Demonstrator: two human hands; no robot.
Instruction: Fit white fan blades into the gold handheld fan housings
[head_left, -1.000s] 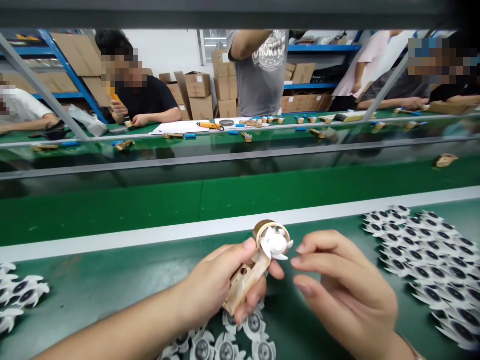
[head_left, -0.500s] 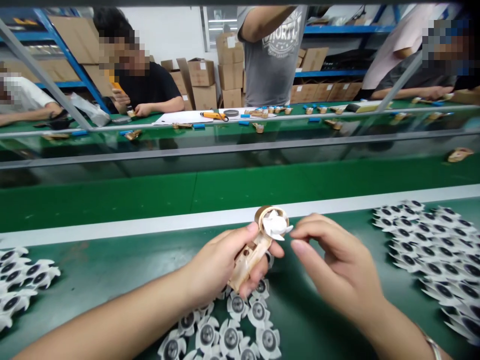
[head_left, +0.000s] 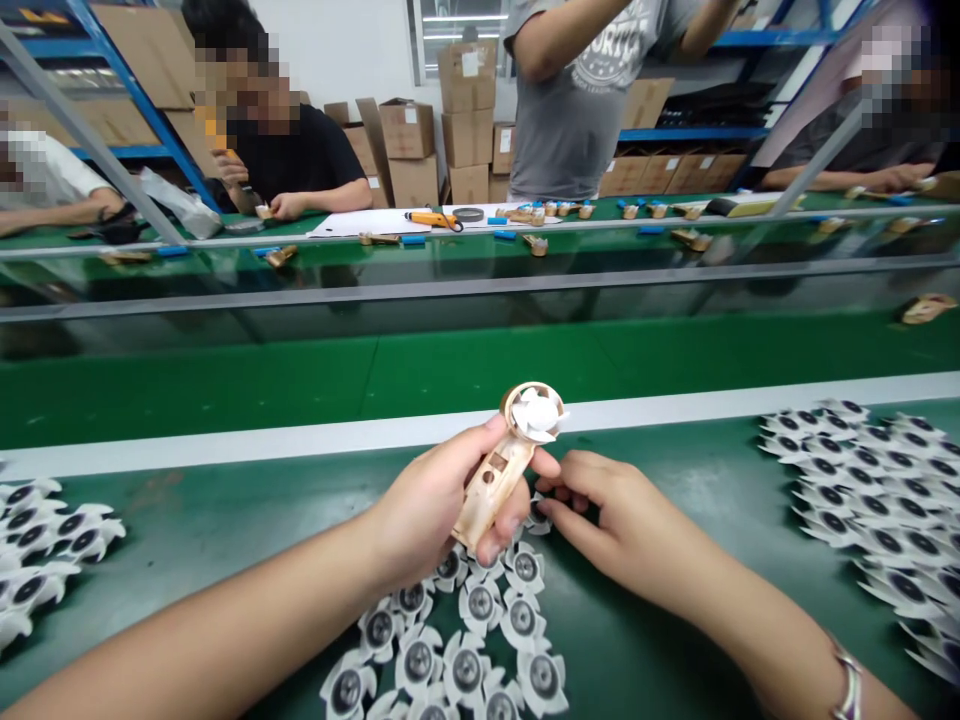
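Note:
My left hand [head_left: 442, 480] is closed around a beige handheld-fan housing [head_left: 491, 490], its round ring end pointing up and away. Inside the ring sits a white fan blade [head_left: 536, 412], slightly tilted, with some tips over the rim. My right hand [head_left: 607, 510] is low over the green table, thumb and fingers closed at the edge of another white fan blade [head_left: 537, 517]; its fingertips are partly hidden. Below my left hand lie several loose white fan blades [head_left: 465, 668] with dark round centres.
More fan blades lie in a large group [head_left: 877, 490] at right and a smaller one [head_left: 56, 535] at left. Past a white strip [head_left: 300, 440] runs a green belt [head_left: 225, 375]. Across it, co-workers sit and stand at a bench with beige housings and an orange tool [head_left: 431, 218].
My right hand has moved from beside the ring down and left to the loose fan blade. The held housing has risen slightly, and its blade sits flatter in the ring.

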